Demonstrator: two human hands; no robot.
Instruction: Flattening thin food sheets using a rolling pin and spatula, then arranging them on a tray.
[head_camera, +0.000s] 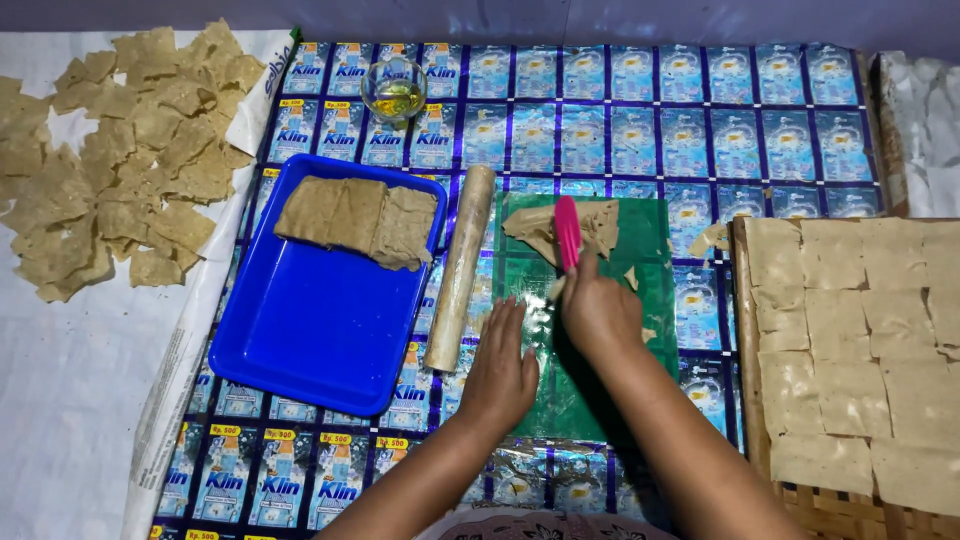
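Scraping dough on the green sheet (590, 330)

Right hand (598, 308) grip clenched around a pink scraper (568, 232) on the sheet; left hand (500, 370), grip released, lies flat at its left edge.

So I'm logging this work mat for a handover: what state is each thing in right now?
Left hand: flat on green sheet, holding nothing
Right hand: gripping pink scraper
Dough piece: ragged, under scraper
Rolling pin: lying idle
Blue tray: partly filled
Glass bowl: upright, yellowish liquid inside
Woven tray: covered with squares

Both forearms bare — no sleeves; left hand (500, 372) and right hand (598, 310) without rings or gloves.
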